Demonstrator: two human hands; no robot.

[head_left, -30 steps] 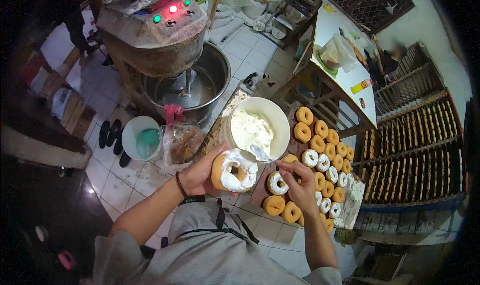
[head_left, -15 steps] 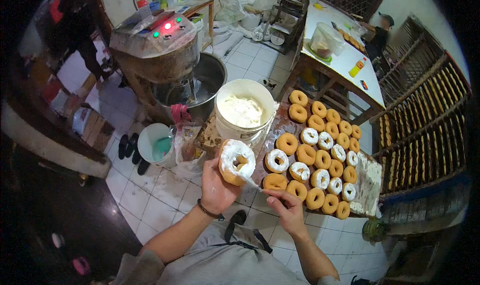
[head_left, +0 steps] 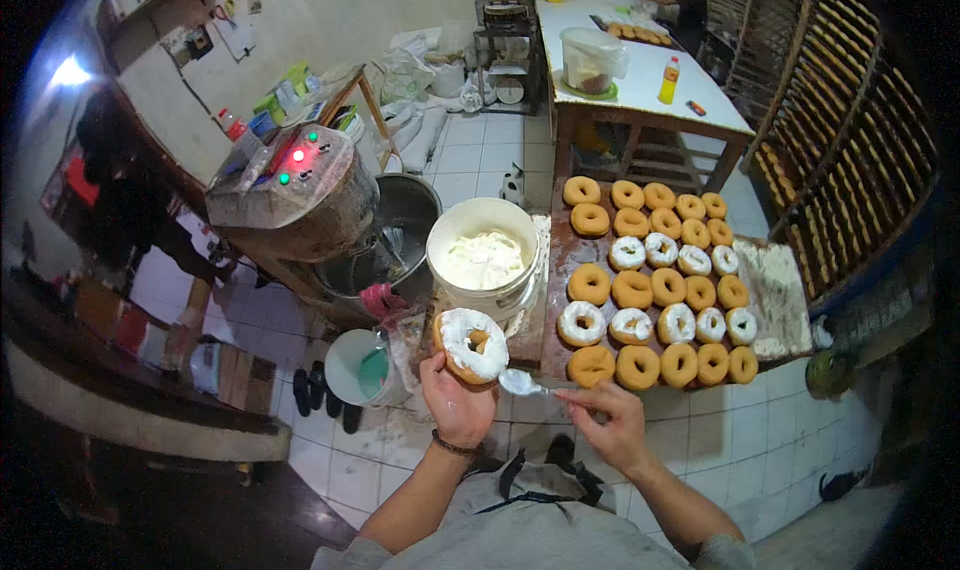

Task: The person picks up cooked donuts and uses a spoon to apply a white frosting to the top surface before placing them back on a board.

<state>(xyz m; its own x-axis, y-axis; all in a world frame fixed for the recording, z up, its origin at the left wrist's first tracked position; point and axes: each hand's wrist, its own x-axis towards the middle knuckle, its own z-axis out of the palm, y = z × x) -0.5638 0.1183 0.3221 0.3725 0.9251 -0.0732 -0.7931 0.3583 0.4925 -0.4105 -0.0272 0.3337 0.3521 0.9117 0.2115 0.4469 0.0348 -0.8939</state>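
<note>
In my left hand (head_left: 455, 410), fingers curled round its lower edge, sits a ring doughnut (head_left: 458, 332) with white cream over its top face. My right hand (head_left: 610, 425) grips the handle of a spoon (head_left: 520, 382), whose cream-coated bowl is close to the doughnut's lower right edge; whether they touch I cannot tell. Just beyond the doughnut stands a white bucket (head_left: 450, 288) partly filled with white cream (head_left: 483, 260). To the right, rows of doughnuts lie on a dark board (head_left: 556, 300); some are plain (head_left: 637, 368), others cream-topped (head_left: 582, 324).
A mixer (head_left: 290, 205) with a metal bowl (head_left: 420, 205) is at the left, near a pail (head_left: 348, 370) holding something green. A white-topped table (head_left: 640, 75) with a yellow bottle (head_left: 669, 82) stands beyond the board. Racks (head_left: 850, 120) line the right. Another person (head_left: 690, 10) is at the back.
The spoon has swung slightly away from the doughnut's face, its bowl now showing beside the edge. My right hand has shifted a little to the right. The whole view has tilted upward.
</note>
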